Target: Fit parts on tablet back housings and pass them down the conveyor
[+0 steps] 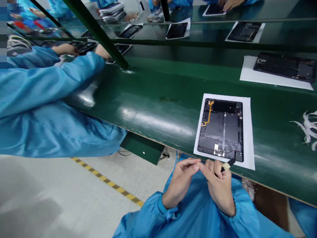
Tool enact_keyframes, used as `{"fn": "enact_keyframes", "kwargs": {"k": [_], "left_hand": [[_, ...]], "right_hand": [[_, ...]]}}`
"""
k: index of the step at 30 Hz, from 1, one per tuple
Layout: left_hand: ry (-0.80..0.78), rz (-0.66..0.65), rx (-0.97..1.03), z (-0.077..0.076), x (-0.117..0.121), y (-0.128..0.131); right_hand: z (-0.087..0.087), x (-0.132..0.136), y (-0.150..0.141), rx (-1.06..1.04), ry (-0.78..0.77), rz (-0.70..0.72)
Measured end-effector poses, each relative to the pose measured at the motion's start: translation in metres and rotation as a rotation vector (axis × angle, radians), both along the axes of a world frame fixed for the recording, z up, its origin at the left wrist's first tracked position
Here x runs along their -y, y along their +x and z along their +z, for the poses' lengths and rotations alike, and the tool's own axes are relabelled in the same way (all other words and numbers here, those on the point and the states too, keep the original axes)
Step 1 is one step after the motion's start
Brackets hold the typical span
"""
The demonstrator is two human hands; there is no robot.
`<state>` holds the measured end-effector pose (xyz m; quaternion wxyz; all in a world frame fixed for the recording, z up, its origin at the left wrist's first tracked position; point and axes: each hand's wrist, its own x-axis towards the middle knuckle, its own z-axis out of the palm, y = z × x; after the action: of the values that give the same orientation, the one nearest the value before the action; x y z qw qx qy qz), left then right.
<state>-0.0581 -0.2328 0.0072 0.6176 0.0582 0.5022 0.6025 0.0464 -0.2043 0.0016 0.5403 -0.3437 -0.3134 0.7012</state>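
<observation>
Just past the table edge, an opened tablet (220, 129) lies on a white sheet (249, 142), its inside facing up. A yellow-orange flex cable runs along its left side. In front of it, my left hand (182, 180) is closed, thumb and fingertips pinched together; anything between them is too small to make out. My right hand (220, 186) has its fingers curled around a slim black tool (231, 162) with pale tape round it, whose kind I cannot tell. Its thumb and index finger meet the left fingertips.
More opened tablets on white sheets lie behind, one at the right (284, 67). White peeled strips (309, 127) sit on the green bench (153, 96) at far right. A green post (99, 36) slants at left, near a co-worker's blue sleeves (49, 82).
</observation>
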Motion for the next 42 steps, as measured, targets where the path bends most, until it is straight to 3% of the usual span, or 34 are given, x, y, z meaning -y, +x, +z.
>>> {"fn": "enact_keyframes", "kwargs": {"k": [18, 32, 42], "left_hand": [[0.008, -0.009, -0.083, -0.003, -0.001, 0.002], [-0.005, -0.018, 0.114, 0.001, -0.002, 0.000], [-0.029, -0.022, 0.117, 0.001, -0.002, -0.001]], "right_hand": [[0.005, -0.002, -0.002, -0.016, -0.040, -0.019], [0.013, -0.004, -0.005, -0.010, -0.066, -0.039], [0.014, -0.007, -0.004, -0.047, -0.174, 0.002]]}}
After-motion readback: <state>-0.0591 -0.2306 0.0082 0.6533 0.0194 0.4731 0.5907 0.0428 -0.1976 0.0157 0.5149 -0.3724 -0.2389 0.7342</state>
